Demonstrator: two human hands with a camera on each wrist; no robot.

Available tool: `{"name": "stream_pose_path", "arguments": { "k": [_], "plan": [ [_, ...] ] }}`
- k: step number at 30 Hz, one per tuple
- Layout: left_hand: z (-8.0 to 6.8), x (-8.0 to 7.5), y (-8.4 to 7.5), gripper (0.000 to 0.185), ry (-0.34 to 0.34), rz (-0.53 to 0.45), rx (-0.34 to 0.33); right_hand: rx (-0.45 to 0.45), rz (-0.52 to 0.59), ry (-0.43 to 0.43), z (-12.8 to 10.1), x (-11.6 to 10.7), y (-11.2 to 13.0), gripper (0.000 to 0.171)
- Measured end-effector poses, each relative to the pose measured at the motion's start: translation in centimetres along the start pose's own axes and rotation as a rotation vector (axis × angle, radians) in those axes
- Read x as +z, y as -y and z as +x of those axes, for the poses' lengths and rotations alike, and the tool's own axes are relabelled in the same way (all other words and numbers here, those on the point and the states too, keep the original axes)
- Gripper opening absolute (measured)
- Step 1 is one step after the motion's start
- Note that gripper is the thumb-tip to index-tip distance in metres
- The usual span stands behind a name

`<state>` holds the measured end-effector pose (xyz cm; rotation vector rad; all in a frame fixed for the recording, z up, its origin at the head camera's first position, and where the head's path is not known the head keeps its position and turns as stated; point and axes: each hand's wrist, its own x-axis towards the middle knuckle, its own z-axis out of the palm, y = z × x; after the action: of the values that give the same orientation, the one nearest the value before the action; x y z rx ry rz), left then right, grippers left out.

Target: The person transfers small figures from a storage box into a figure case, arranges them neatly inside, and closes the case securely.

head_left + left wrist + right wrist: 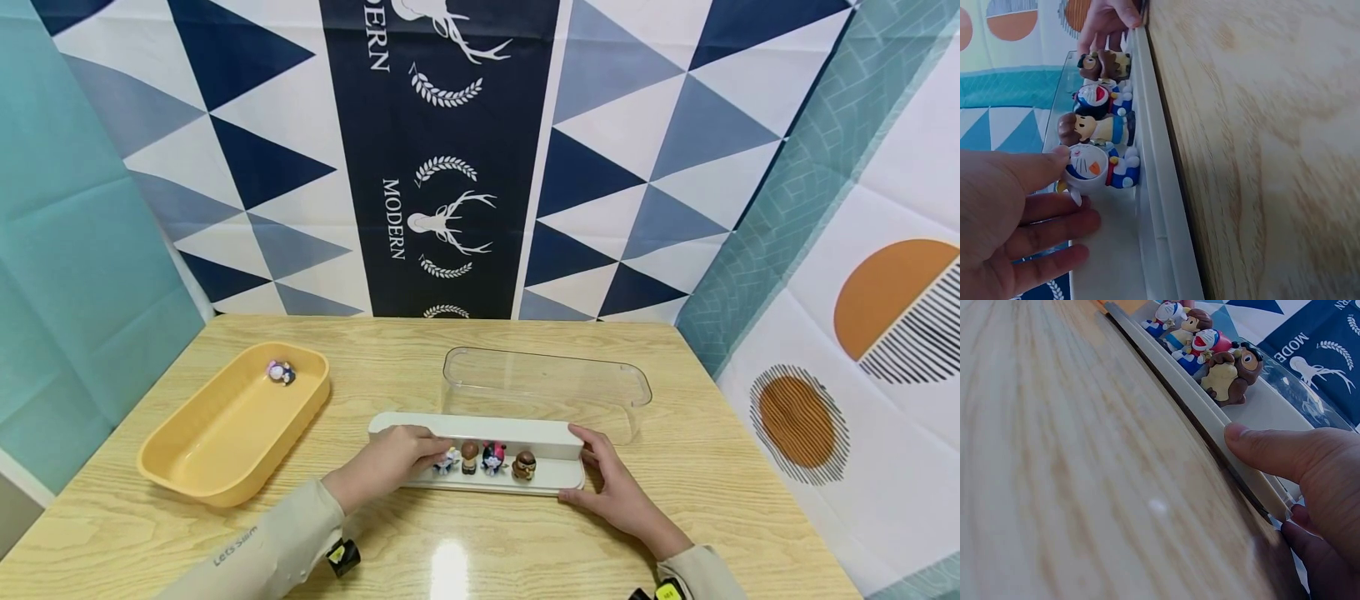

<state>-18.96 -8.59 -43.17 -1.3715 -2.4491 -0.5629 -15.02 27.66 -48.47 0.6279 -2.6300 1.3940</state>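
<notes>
Wood-grain surface (525, 533) carries everything, backed by a patterned cloth with deer heads. On its left side lies a yellow tray (225, 467) with one small figure (281, 372) at its far end. A clear cover (546, 385) sits just behind the white base (551, 477), where four tiny figures stand in a row. The right hand (617, 492) rests on the base's right end, thumb flat on the front rim, fingers relaxed. The left hand (390, 460) reaches in from the left, fingers (1041, 170) mostly straight, fingertip touching the blue-and-white figure (1099, 167) at the row's left end.
</notes>
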Motion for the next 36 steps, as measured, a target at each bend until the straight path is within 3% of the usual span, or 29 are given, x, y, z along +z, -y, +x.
{"name": "stream_pose_path", "arguments": {
  "k": [4,8,16,24,36],
  "plan": [
    [-0.01,0.28,0.15,0.018,-0.11,0.153,0.074,0.004,0.005,0.002,-0.01,0.01,0.01,0.091],
    [-0.01,0.37,0.23,0.018,-0.159,0.236,0.119,0.008,0.004,0.004,0.0,0.06,0.06,0.091],
    [-0.07,-0.04,-0.02,0.018,-0.155,0.301,0.103,0.01,0.004,-0.001,0.08,0.11,0.19,0.091],
    [0.09,-0.07,0.12,0.017,-0.163,0.36,0.14,0.012,0.004,0.001,0.1,0.21,0.16,0.091],
    [0.14,-0.43,0.11,0.024,-0.155,0.372,0.162,0.009,-0.004,-0.002,0.18,0.24,-0.02,0.091]
  ]
}}
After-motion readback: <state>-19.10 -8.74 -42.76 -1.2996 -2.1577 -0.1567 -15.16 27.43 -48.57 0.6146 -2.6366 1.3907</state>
